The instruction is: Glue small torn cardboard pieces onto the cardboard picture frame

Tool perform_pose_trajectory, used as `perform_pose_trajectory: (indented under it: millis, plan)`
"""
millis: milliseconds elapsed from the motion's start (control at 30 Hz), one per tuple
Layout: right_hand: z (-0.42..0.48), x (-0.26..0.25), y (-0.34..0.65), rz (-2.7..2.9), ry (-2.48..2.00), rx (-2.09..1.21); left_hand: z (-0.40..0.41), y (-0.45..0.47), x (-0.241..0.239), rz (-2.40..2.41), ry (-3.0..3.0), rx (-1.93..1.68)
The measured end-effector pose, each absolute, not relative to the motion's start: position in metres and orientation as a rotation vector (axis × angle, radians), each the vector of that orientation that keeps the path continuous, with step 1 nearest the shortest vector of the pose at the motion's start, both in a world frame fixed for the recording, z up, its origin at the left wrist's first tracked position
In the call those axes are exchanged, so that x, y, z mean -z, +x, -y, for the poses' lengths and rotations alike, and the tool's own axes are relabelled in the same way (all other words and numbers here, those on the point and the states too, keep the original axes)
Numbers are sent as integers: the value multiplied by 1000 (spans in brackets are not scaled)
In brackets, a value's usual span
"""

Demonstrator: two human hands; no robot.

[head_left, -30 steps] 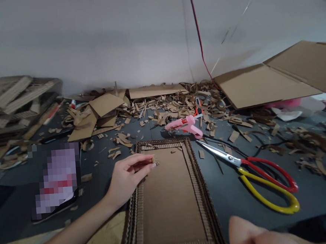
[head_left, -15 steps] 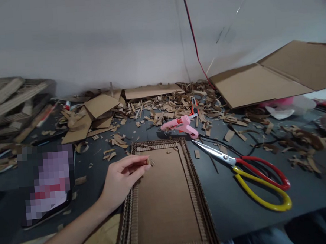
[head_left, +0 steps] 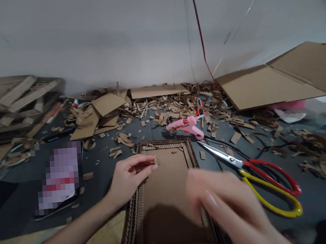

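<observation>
My left hand (head_left: pixel 133 176) pinches a small scrap of cardboard (head_left: pixel 155 162) between thumb and fingertips. It is over the left side of a cardboard panel (head_left: pixel 164 188) whose raised border is built from layered corrugated strips. Blurred by motion, my right hand (head_left: pixel 224 203) hovers above the panel's right border with its fingers curled. Its fingertips are smeared, so I cannot see whether anything is in them. A few tiny cardboard bits (head_left: pixel 174 152) lie on the panel near its far edge.
Behind the panel lies a pink glue gun (head_left: pixel 187 126). Scissors (head_left: pixel 238 163) with red and yellow handles are at the right. A phone (head_left: pixel 61 177) rests at the left. Cardboard scraps (head_left: pixel 173 108) litter the back, beside a large folded sheet (head_left: pixel 247 86) and a stack of strips (head_left: pixel 19 98).
My right hand has come into view from the lower right, over the panel. My left hand keeps its pinch on the scrap. The whole view has shifted slightly.
</observation>
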State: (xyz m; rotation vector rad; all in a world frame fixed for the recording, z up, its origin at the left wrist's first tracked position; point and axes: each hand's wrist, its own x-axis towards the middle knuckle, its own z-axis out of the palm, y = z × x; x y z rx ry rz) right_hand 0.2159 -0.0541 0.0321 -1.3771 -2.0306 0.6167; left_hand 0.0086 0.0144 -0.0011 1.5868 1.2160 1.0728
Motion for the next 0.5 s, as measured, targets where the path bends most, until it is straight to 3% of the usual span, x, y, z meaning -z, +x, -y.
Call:
perform_pose_trajectory:
  millis: [200,500]
  plan:
    - [-11,-19,183,1634,-1203,-1368,-13,8,-3,-1174,1661,-1042]
    - [-8,1,181,1230,-983,-1737,-11,9,-4,-1124,1666,-1027]
